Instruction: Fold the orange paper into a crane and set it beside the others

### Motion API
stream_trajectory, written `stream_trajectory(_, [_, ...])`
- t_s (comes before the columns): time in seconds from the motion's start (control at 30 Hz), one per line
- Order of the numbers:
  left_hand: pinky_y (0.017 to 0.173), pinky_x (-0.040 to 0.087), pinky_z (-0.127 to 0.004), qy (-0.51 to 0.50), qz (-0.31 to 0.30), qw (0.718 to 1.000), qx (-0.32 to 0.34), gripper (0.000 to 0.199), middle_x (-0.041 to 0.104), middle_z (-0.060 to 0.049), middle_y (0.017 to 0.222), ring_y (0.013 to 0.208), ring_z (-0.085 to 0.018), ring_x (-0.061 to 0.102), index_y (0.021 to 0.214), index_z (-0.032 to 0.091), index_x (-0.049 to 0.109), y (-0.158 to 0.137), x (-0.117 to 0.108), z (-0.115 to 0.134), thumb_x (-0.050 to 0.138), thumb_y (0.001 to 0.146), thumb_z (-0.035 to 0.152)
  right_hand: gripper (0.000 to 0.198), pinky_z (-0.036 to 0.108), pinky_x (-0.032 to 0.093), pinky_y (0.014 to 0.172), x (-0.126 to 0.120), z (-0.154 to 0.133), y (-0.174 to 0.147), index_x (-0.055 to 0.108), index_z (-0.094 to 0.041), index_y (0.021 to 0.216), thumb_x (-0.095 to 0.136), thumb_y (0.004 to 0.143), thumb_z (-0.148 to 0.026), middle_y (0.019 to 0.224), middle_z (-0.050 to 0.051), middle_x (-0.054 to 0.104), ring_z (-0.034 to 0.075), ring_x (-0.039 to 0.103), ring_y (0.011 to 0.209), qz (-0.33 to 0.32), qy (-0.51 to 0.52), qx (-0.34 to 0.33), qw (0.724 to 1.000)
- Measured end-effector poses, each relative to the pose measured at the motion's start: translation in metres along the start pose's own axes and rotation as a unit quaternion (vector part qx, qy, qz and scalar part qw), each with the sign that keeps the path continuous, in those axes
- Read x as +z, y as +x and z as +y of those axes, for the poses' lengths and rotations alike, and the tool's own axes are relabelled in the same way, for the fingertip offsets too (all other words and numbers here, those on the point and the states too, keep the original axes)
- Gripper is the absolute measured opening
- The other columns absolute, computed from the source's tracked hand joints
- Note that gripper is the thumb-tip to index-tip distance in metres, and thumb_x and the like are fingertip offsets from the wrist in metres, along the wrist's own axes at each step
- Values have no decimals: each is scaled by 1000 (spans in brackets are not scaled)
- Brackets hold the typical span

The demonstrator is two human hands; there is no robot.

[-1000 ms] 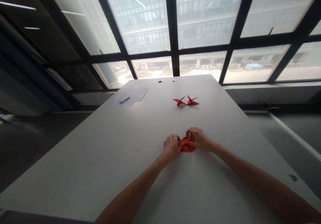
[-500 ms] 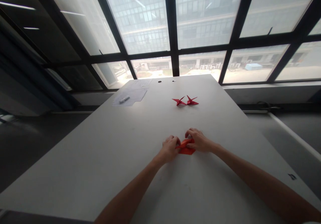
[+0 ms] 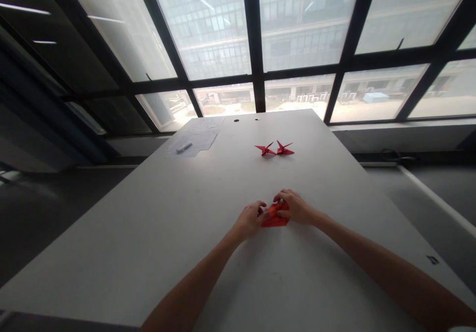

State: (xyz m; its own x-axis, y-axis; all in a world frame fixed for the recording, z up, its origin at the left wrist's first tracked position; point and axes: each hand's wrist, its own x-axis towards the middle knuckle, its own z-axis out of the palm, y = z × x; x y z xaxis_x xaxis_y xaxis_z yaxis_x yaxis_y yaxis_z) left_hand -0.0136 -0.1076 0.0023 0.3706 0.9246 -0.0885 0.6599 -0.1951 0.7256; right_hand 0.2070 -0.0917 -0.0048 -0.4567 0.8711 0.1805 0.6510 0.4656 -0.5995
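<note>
A folded piece of red-orange origami paper (image 3: 275,220) lies on the white table between my hands. My left hand (image 3: 251,220) grips its left side, thumb on the paper and fingers curled. On the other side, my right hand (image 3: 293,208) has its thumb pressed on the paper and its fingers bent around the far right edge. Part of the paper is hidden under the fingers. Farther back stand two red origami cranes, a left one (image 3: 265,150) and a right one (image 3: 284,148), side by side.
Sheets of paper (image 3: 208,141) lie at the back left of the table (image 3: 148,232), with a whitish marker-like object (image 3: 184,147) on them. A small dark mark (image 3: 432,260) is near the right edge. Large windows rise behind the table.
My left hand has shifted its fingers and thumb on the paper's left side. The paper looks flatter and slightly turned. My right hand has hardly moved.
</note>
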Motion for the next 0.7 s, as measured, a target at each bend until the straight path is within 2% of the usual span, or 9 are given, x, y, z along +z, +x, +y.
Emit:
stream_trajectory(0.17, [69, 46, -24, 32, -3, 999, 17, 24, 67, -1, 81, 72, -15, 59, 99, 17, 70, 1, 1, 4, 56, 79, 19, 37, 38, 42, 93, 4, 4, -1, 66, -22, 111, 75, 74, -21, 111, 8, 63, 24, 56, 103, 16, -2, -7, 1000])
stream_trajectory(0.3, [78, 47, -25, 44, 56, 996, 59, 21, 65, -5, 89, 81, -15, 59, 88, 18, 72, 1, -1, 5, 52, 81, 14, 18, 34, 43, 87, 3, 4, 0, 68, -20, 93, 72, 76, -21, 102, 7, 65, 22, 57, 96, 14, -1, -8, 1000])
stream_trajectory(0.4, [86, 47, -25, 31, 83, 992, 94, 24, 65, -5, 101, 91, -15, 61, 92, 19, 71, -1, -2, 7, 50, 83, 11, 8, 28, 41, 72, 1, 2, 0, 65, -20, 83, 67, 77, -17, 85, 3, 66, 18, 58, 80, 20, 8, 7, 1000])
stream_trajectory(0.5, [86, 48, -26, 25, 65, 991, 112, 24, 68, -4, 102, 92, -16, 62, 101, 22, 70, -3, -6, 11, 52, 88, 16, 3, 26, 37, 63, -1, -2, -1, 62, -21, 82, 62, 82, -18, 76, 0, 66, 16, 57, 69, 33, 16, 16, 999])
stream_trajectory(0.6, [87, 48, -27, 22, 55, 990, 132, 26, 71, -3, 105, 93, -18, 64, 113, 26, 70, -4, -13, 15, 52, 94, 24, 10, 29, 40, 71, -2, -3, -1, 63, -21, 83, 57, 90, -25, 79, 4, 67, 18, 58, 74, 83, -5, -30, 996])
stream_trajectory(0.7, [94, 46, -32, 62, 104, 982, 144, 29, 70, -5, 114, 103, -20, 63, 120, 29, 68, -6, -17, 19, 49, 98, 31, 20, 36, 39, 85, -5, -2, -3, 65, -22, 86, 50, 97, -31, 87, 8, 69, 22, 58, 86, 125, -41, -94, 987])
